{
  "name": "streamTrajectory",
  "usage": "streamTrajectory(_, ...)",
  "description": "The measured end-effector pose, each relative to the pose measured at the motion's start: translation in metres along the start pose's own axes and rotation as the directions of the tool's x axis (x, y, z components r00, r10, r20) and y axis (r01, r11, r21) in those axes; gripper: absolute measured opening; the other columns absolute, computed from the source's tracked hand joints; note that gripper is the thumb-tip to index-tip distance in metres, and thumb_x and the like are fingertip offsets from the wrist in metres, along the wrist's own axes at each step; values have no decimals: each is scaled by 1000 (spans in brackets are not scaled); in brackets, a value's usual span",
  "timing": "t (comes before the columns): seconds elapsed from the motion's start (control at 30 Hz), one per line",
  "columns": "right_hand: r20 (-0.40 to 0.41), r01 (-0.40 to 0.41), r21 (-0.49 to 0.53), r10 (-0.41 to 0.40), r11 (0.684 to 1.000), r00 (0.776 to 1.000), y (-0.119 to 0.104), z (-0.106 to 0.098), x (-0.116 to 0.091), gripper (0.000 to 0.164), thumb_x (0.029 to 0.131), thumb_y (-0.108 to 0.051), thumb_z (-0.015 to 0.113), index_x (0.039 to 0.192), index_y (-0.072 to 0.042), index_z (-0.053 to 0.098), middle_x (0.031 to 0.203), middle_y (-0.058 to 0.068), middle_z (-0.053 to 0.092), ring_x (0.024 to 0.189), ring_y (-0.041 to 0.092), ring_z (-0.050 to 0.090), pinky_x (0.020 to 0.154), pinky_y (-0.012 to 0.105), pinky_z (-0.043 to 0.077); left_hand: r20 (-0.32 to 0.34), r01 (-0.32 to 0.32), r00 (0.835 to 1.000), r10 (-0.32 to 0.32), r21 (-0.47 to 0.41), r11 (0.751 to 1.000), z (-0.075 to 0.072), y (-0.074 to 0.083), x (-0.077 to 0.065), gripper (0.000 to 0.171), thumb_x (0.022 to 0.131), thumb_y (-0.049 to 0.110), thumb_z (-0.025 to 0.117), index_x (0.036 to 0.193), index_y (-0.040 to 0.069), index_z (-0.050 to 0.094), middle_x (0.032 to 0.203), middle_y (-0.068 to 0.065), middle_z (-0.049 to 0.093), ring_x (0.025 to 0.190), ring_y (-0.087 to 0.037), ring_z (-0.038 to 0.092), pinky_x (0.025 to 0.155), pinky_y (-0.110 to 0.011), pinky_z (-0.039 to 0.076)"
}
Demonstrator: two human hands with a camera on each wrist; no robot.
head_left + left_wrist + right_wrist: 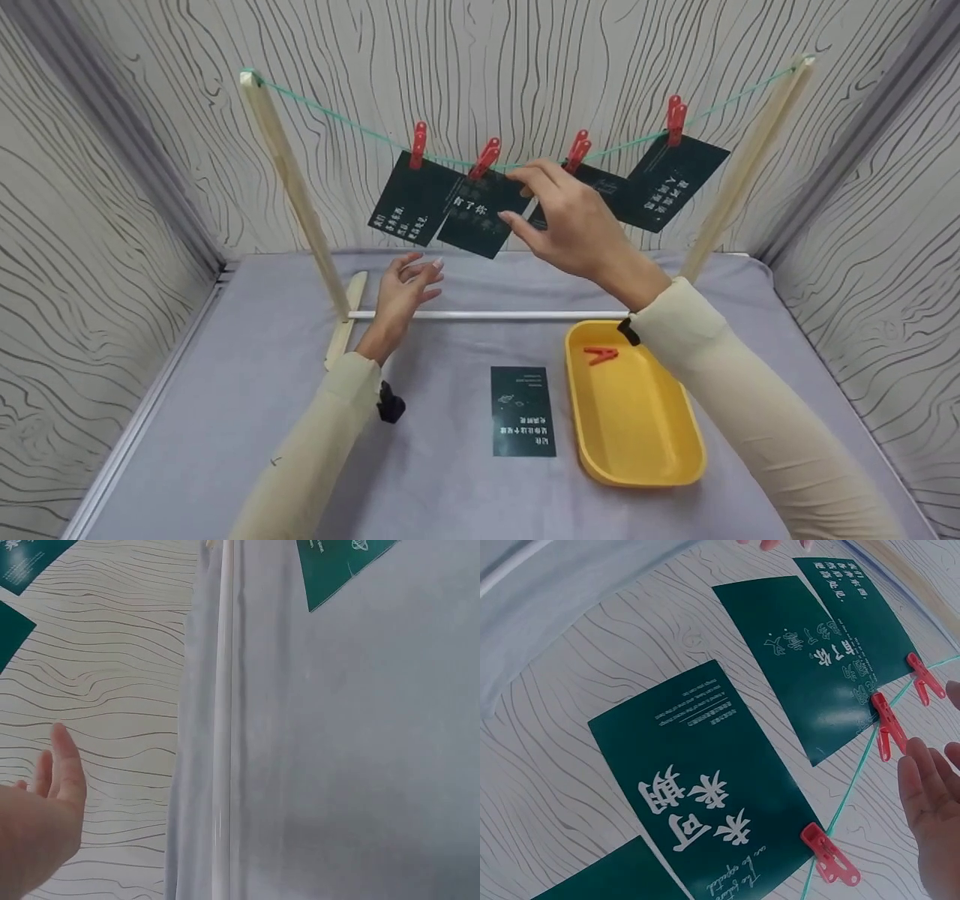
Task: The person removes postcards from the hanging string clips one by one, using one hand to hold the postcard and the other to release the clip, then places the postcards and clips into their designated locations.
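Observation:
Dark green printed cards hang from a green string [326, 111], each under a red clothespin [418, 146]. My right hand [577, 221] is raised at the string, thumb and fingers apart, overlapping the right edge of the second card from the left [476, 232] in the head view. The right wrist view has its fingers [922, 776] close to that card's clothespin [885, 724], with nothing held. Below the leftmost card [412, 199], my left hand [401, 292] is lifted with loosely bent fingers and holds nothing. Part of the third card [600, 184] is hidden behind my right hand.
Two wooden posts [285, 172] carry the string, with a white rod [487, 316] between them low down. Another green card [523, 412] lies on the grey cloth. Beside it stands a yellow tray [637, 480] with a red clothespin [601, 355] inside.

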State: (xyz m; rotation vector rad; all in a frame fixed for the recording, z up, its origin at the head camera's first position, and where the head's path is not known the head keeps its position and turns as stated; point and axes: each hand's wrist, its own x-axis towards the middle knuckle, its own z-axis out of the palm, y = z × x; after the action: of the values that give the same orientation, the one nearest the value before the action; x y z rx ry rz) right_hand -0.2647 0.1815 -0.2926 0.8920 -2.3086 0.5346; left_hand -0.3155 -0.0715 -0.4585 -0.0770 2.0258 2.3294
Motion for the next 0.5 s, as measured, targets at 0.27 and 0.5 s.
streamTrajectory(0.27, 46, -41, 36, 39, 999, 998, -9, 4, 16, 45, 102, -23, 71, 139, 0, 61, 133, 17, 67, 111, 30, 71, 101, 41, 60, -30, 6, 1000, -8, -71, 997, -1, 0, 3, 56, 101, 21, 72, 148, 3, 47, 135, -21, 63, 119, -29, 72, 101, -43, 60)
streamTrajectory(0.5, 109, -85, 71, 77, 994, 991, -14, 11, 27, 49, 102, -22, 71, 144, -2, 57, 138, 17, 65, 110, 31, 71, 99, 41, 61, -18, 24, 999, -26, -106, 994, -6, 7, 3, 66, 100, 24, 73, 154, 2, 41, 141, -22, 59, 126, -34, 69, 102, -43, 60)
